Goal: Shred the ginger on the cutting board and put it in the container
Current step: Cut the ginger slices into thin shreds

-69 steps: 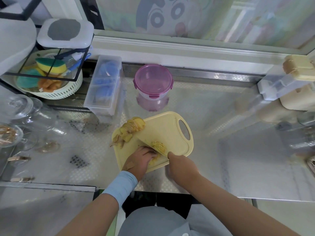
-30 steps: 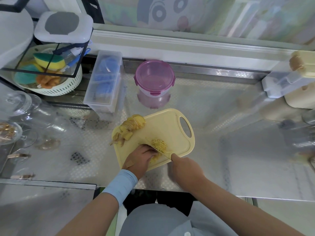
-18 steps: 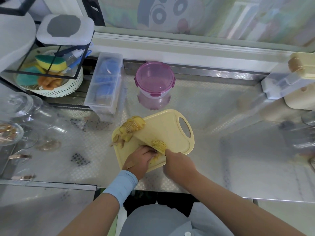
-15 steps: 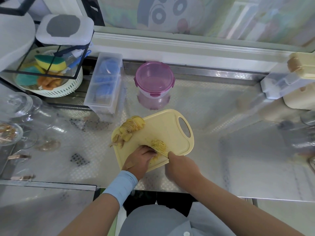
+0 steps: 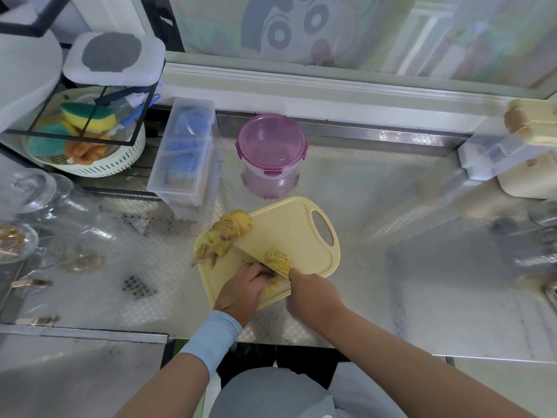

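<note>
Yellow ginger shreds (image 5: 277, 260) lie on the cutting board (image 5: 289, 230), just beyond my left hand (image 5: 245, 292), which presses slices flat. My right hand (image 5: 313, 297) clamps a knife (image 5: 259, 254). Farther off stands the lidded pink container (image 5: 271, 146).

Embossed steel counter (image 5: 376, 206), white window sill (image 5: 301, 82), cartoon-printed window film (image 5: 301, 28), soft daylight, black wire rack (image 5: 90, 116)

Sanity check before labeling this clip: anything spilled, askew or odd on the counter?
Minor only. The cutting board sits rotated on the counter, its near corner close to the front edge. A few ginger scraps hang off its left edge. The pink-lidded container is shut, so nothing can go in yet. No spill visible.
</note>
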`<state>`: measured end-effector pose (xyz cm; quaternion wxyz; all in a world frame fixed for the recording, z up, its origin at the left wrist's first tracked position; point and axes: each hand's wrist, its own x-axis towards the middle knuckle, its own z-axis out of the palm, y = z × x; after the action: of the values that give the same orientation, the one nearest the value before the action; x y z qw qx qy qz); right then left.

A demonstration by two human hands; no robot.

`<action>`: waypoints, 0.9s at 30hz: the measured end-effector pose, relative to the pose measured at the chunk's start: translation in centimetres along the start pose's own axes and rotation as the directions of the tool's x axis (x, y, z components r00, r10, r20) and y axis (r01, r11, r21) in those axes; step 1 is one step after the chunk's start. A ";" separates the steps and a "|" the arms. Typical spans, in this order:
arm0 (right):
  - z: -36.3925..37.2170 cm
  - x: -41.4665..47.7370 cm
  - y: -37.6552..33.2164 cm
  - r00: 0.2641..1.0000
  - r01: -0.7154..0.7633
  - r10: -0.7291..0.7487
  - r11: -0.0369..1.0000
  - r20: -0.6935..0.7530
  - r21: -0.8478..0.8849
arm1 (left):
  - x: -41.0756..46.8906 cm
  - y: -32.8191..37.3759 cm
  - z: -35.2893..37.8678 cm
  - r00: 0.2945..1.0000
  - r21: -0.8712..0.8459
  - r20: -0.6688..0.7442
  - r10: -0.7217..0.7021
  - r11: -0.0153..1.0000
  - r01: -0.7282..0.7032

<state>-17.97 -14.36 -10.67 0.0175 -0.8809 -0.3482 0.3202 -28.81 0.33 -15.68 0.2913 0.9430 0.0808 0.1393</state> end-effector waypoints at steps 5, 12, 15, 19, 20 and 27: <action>0.3 0.0 0.1 1.000 0.001 -0.002 1.000 -0.015 -0.015 | -0.3 -0.3 0.1 1.000 0.021 -0.001 -0.005 1.000 0.005; 1.0 -2.1 1.5 0.995 0.017 -0.021 0.999 -0.096 -0.040 | -0.3 -0.5 0.7 0.997 0.130 0.046 0.059 0.989 -0.064; 1.4 -2.3 1.8 0.993 0.020 -0.025 0.999 -0.111 -0.042 | -0.4 -0.5 0.6 0.999 0.099 0.040 0.033 0.994 -0.037; 1.4 -1.3 1.3 0.997 0.009 -0.011 0.999 -0.074 -0.031 | -0.2 -0.3 0.3 0.998 0.042 0.053 -0.038 0.998 0.035; 1.3 -0.9 1.1 0.998 0.010 -0.012 0.999 -0.055 -0.033 | -0.3 -0.3 0.3 0.997 0.033 0.054 -0.056 0.998 0.054; 0.6 -0.3 0.1 1.000 0.013 -0.013 1.000 -0.009 -0.009 | -0.3 0.3 0.1 0.999 0.008 -0.020 -0.041 0.999 0.042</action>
<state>-18.39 -14.72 -10.99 0.0171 -0.8802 -0.3551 0.3144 -29.03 -0.03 -15.60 0.2892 0.9410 0.1039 0.1421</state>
